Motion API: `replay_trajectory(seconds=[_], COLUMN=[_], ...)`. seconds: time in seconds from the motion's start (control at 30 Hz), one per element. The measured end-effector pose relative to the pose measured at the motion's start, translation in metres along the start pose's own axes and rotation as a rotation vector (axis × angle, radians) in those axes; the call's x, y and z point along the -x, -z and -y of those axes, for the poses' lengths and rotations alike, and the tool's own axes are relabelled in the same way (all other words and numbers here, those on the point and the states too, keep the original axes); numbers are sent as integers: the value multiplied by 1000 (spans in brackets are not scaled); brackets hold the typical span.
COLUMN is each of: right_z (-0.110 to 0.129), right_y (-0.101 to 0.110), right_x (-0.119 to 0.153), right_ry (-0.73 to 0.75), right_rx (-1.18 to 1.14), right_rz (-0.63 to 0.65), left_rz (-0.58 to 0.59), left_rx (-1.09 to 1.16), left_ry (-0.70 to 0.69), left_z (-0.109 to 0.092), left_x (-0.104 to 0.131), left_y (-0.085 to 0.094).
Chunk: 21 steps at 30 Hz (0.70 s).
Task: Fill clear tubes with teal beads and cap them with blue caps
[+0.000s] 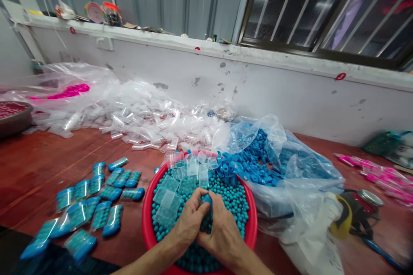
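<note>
My left hand (pixel 190 214) and my right hand (pixel 222 225) meet over a red basin (pixel 147 212). Both have their fingers closed around a small blue-capped container (pixel 207 200), mostly hidden by the fingers. Round teal beads (pixel 237 202) fill the basin. On top of the beads, left of my hands, lie several clear flat plastic sleeves (pixel 168 202). Blue plastic caps (pixel 227 167) rest at the basin's back right rim.
Bead-filled, blue-ended packs (pixel 101 215) lie left on the red table (pixel 135 234). A heap of clear sleeves (pixel 145 116) spreads behind. A plastic bag (pixel 300 167) of blue caps sits right, near a yellow-and-black object (pixel 342 217). Pink pieces (pixel 374 172) lie far right.
</note>
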State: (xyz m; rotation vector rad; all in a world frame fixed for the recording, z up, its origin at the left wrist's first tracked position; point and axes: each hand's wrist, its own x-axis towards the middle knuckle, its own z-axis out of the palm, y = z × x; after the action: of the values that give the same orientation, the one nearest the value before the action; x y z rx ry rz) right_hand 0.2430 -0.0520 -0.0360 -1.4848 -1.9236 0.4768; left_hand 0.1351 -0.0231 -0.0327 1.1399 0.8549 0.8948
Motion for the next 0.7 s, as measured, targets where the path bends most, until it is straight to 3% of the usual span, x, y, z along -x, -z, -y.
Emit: replay_trajectory(seconds=[0.23, 0.33, 0.43, 0.6, 0.7], right_z=[1, 0, -6, -10, -4], right_y=[-4, 4, 15, 20, 14], right_x=[-2, -3, -8, -25, -35], right_ry=[20, 70, 66, 108, 145], right_rx=[98, 34, 34, 227, 375], right_rz=[89, 211, 262, 246, 280], left_rz=[-96, -123, -233, -633, -865], left_rx=[-249, -352, -475, -895, -1124], left_ry=[-101, -169, -188, -192, -250], left_z=[-3, -10, -26, -53, -59], left_x=[1, 5, 13, 26, 29], left_y=[-1, 12, 47, 128, 149])
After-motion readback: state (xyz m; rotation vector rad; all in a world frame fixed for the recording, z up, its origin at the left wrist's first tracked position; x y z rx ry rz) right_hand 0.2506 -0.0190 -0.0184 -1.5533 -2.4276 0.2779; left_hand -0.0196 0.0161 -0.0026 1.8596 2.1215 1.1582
